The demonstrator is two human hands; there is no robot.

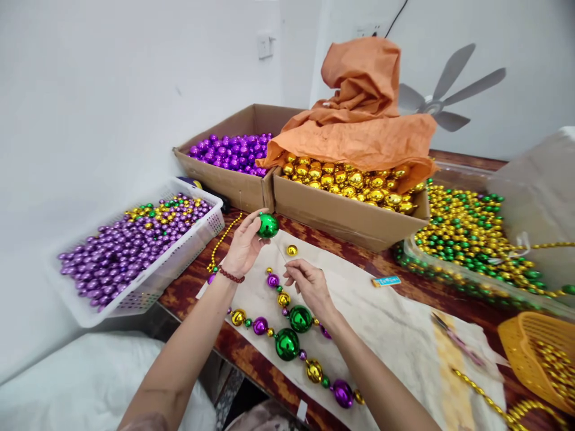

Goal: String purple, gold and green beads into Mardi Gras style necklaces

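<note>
Bare hands: two, a left hand (245, 242) and a right hand (309, 287)
Large glossy green ball (268, 226) in the left hand: one
Thin pale thread (281, 251) at the right hand: one
Large glossy green balls (286, 344) on the pale cloth (381, 323): two
Loose shiny gold ball (291, 250): one
Open brown cardboard boxes (350, 215): two
White perforated plastic basket (211, 224): one
Clear plastic tub (476, 281): one
Yellow plastic basket (516, 359): one
Dark red beaded bracelet (231, 276): one
Balls inside the containers: too many to count
</note>
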